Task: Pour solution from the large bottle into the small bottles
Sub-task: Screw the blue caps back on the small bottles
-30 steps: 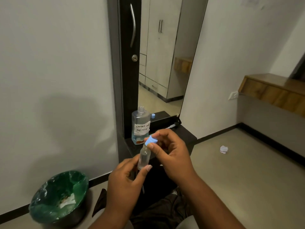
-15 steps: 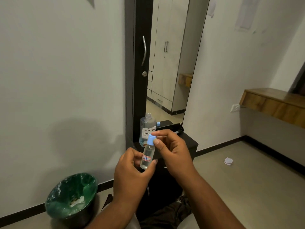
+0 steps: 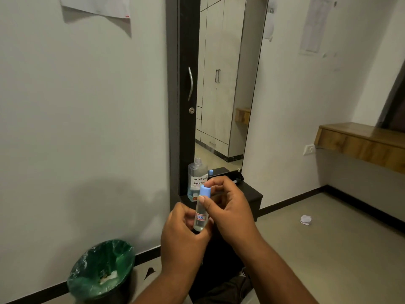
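Two hands hold one small bottle [image 3: 200, 213] upright in front of the dark shelf [image 3: 252, 194]. The left hand [image 3: 183, 235] curls its fingers round the clear, slender cylinder near its base, beside a white label marked in red and blue. The right hand [image 3: 228, 207] pinches the smooth light-blue cap [image 3: 205, 191] between thumb and fingers. Behind, partly hidden by the cap, the large bottle [image 3: 197, 179] stands uncapped on the shelf: transparent plastic, handwritten paper label. A second blue cap [image 3: 211, 171] lies by the mirror [image 3: 221, 84]. A bin [image 3: 103, 273] lined with glossy green plastic stands lower left; crumpled paper [image 3: 306, 220] lies on the floor.
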